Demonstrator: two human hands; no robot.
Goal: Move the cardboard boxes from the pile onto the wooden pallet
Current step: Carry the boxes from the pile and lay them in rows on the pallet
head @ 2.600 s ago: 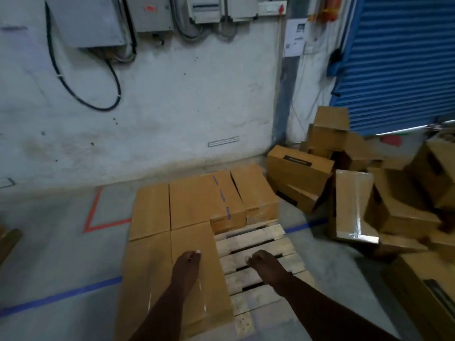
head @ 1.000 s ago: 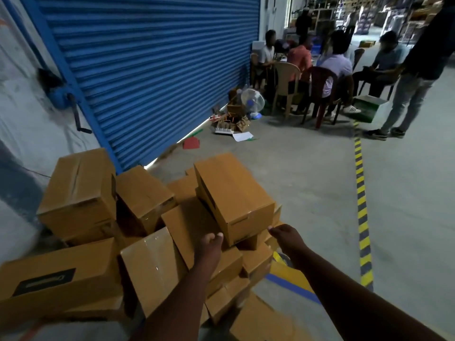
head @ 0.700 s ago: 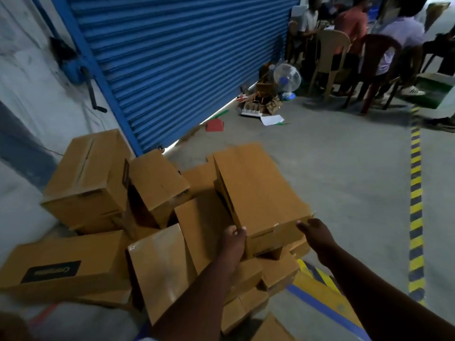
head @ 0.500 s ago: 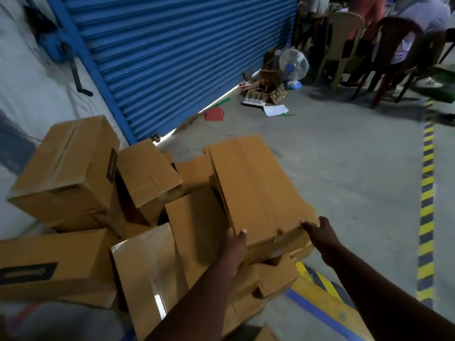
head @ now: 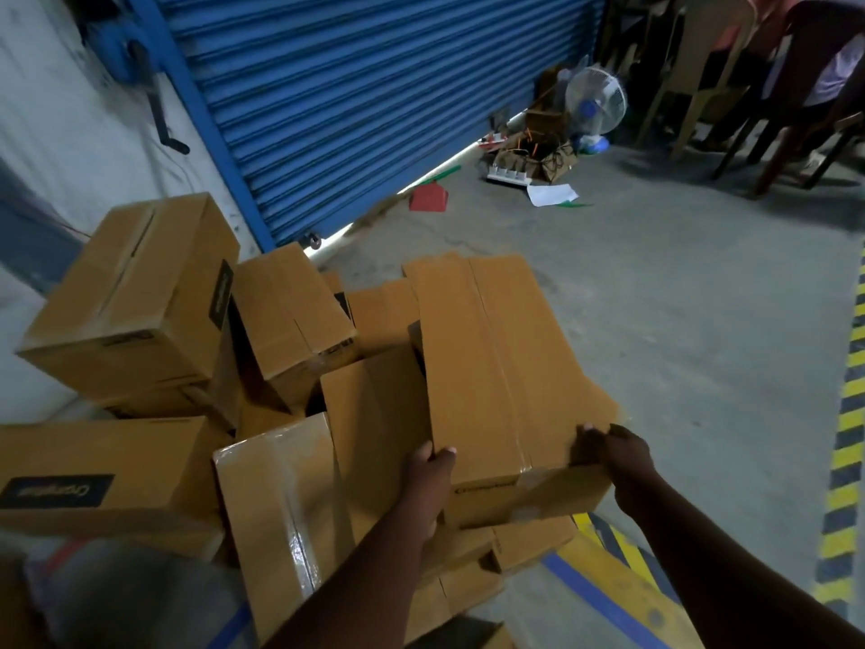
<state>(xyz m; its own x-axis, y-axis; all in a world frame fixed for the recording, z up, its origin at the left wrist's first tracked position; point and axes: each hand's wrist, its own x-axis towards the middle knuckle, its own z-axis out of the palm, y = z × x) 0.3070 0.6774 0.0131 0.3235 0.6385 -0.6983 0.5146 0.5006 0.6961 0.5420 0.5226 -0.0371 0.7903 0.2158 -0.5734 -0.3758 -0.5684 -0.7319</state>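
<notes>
Pick-up step: left hand (head: 428, 480) and right hand (head: 618, 456) are gripping near corners of the top box (head: 505, 367), fingers (head: 587, 435) curled over its edge; lifting clear of the pile (head: 281, 414) is likely coming next.

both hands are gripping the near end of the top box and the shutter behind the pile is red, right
Not quite: the head view shows the shutter is blue, not red. The rest holds: the left hand and right hand grip the near end of the top box.
</notes>
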